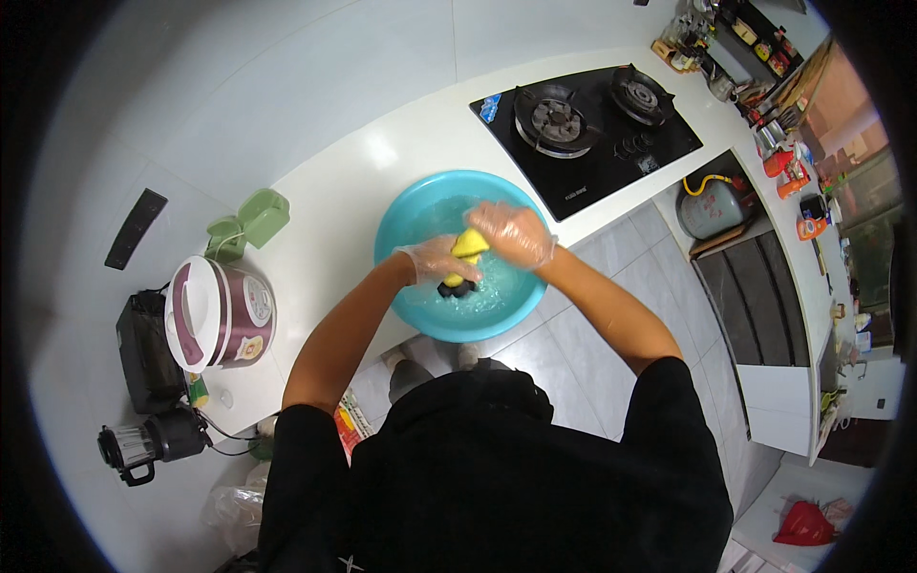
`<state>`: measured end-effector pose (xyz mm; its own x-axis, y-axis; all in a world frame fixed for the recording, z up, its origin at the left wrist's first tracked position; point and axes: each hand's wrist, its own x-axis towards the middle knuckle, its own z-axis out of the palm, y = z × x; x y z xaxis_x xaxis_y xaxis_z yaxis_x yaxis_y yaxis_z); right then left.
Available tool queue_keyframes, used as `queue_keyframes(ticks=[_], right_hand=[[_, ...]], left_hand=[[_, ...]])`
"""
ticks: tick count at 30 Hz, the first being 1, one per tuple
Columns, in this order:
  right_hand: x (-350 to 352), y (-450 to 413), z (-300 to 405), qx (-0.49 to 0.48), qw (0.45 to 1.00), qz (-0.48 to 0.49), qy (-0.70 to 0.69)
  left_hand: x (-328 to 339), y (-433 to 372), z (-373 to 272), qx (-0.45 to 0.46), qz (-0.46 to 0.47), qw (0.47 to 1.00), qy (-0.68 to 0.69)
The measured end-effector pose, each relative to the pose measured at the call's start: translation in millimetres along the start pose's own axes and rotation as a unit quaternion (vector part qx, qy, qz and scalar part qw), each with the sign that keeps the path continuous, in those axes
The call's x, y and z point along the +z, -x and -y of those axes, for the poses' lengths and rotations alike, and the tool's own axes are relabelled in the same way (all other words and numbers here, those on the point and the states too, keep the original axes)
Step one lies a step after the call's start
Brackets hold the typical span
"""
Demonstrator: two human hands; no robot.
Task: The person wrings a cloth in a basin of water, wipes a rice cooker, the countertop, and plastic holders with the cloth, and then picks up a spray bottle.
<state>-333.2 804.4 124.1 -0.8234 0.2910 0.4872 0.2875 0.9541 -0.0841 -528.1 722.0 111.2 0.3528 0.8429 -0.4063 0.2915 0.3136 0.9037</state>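
Before me on the counter stands a round turquoise plastic basin point(408, 313) holding water. A wet yellow cloth point(470, 243) is bunched up over the water, its lower end beside a small black piece point(456, 289) whose kind I cannot make out. My left hand point(438, 259), in a clear disposable glove, grips the cloth from the left. Higher and to the right, my right hand point(507, 228), gloved the same way, is closed around the cloth's upper end. The fingers hide part of the cloth.
A black two-burner gas hob point(587, 136) lies right of the basin on the white countertop point(337, 215). To the left are green plastic containers point(261, 217), a rice cooker point(222, 313) and a blender point(150, 444). A gas cylinder point(709, 209) sits under the counter at right.
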Motion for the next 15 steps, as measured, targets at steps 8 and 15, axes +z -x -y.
queue_keyframes(ticks=[8, 15], right_hand=[[-1.8, 0.9, 31.2, 0.235, 0.925, 0.1, -0.282], [18.6, 30.8, 8.5, 0.242, 0.325, 0.267, -0.874]], left_hand=[[-8.9, 0.3, 1.3, 0.041, -0.077, 0.976, -0.199], [-10.3, 14.6, -56.2, 0.495, -0.133, 0.627, -0.587]])
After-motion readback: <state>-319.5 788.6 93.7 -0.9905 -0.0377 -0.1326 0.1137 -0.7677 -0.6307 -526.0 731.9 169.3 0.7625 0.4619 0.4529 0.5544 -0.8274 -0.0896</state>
